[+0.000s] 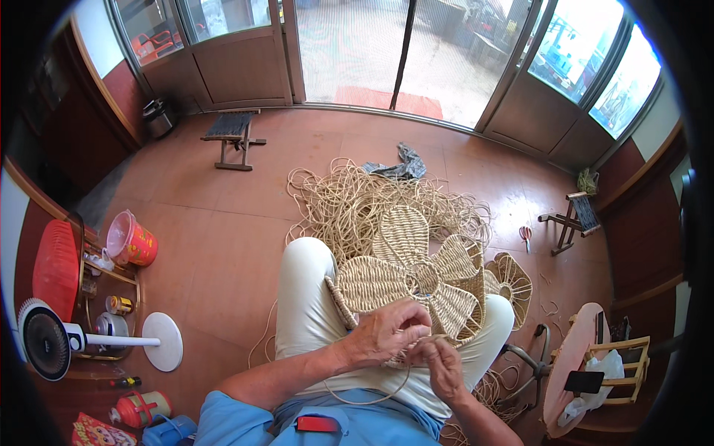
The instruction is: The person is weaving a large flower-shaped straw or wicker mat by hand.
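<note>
A woven straw-coloured piece with broad flower-like petals (367, 283) rests across my lap, its near edge below my hands. My left hand (390, 328) is over that edge, fingers curled into a pinch; whatever lies between the fingertips is too small to make out. Just right of it and lower, my right hand (440, 364) pinches a thin cord at the rim. From there a loose loop of the cord (372, 402) hangs toward my waist. Part of the near rim is hidden by both hands.
Beyond my knees lies a big tangled heap of cord (335, 204), with grey plastic (405, 163) behind it. Another woven piece (513, 286) sits at my right. Red-handled scissors (526, 236), folding stools (232, 134), a round table (565, 364) and a white fan (111, 340) stand around.
</note>
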`<state>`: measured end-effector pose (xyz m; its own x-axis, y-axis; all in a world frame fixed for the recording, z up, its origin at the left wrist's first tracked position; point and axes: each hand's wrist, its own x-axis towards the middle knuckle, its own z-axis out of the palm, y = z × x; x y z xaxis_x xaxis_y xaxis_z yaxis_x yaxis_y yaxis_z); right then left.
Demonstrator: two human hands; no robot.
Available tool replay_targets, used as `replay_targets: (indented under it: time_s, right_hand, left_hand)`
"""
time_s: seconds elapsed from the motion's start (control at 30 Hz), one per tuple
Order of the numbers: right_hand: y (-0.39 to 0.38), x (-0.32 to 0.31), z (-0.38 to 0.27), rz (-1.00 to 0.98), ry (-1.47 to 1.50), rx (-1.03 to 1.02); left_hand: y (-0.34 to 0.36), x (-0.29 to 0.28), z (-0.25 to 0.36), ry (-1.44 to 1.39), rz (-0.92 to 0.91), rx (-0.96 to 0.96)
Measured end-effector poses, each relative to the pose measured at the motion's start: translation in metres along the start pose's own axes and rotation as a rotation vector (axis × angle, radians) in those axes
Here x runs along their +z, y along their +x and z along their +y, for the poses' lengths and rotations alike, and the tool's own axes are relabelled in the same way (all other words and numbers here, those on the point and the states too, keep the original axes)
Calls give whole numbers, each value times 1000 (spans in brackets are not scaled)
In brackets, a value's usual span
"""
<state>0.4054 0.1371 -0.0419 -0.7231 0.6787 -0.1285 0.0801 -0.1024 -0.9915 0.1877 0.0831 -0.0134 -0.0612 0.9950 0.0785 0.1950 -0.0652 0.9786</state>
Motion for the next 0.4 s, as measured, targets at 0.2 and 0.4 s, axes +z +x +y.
replay_targets:
  time_s: [0.2, 0.4]
  right_hand:
    - [-21, -87, 16, 437, -100, 25]
    - [-84, -249, 59, 765, -1349, -498]
  left_hand:
    - [-19, -24, -6, -209, 138, -198]
    - [-17, -61, -38, -345, 322, -140]
